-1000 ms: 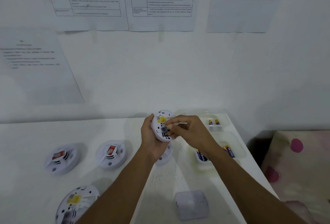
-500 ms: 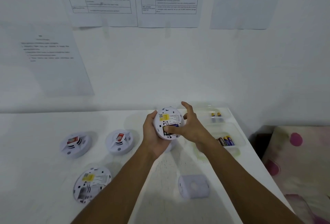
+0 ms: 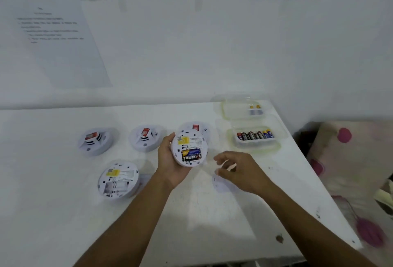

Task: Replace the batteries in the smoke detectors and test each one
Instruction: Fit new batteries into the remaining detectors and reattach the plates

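My left hand (image 3: 170,162) grips a round white smoke detector (image 3: 189,148) with its back turned up. Two batteries (image 3: 191,155) lie in its uncovered compartment. My right hand (image 3: 238,170) hovers to the right of it, fingers loosely curled and holding nothing, just above a small white battery cover (image 3: 219,183) on the table. Another detector (image 3: 118,179) lies back-up at the left with an empty compartment. Two detectors (image 3: 95,141) (image 3: 145,138) sit face-up behind it. A third face-up detector (image 3: 196,127) is partly hidden behind the held one.
A clear plastic tub (image 3: 255,139) with several batteries stands at the right, and a second tub (image 3: 240,108) with two batteries behind it. The white table (image 3: 202,220) ends at the right near a pink-dotted cushion (image 3: 348,156). Printed sheets hang on the wall.
My right hand has left the detector's back and dropped to the right, towards the cover on the table. The batteries now show in the compartment. The camera has tilted down.
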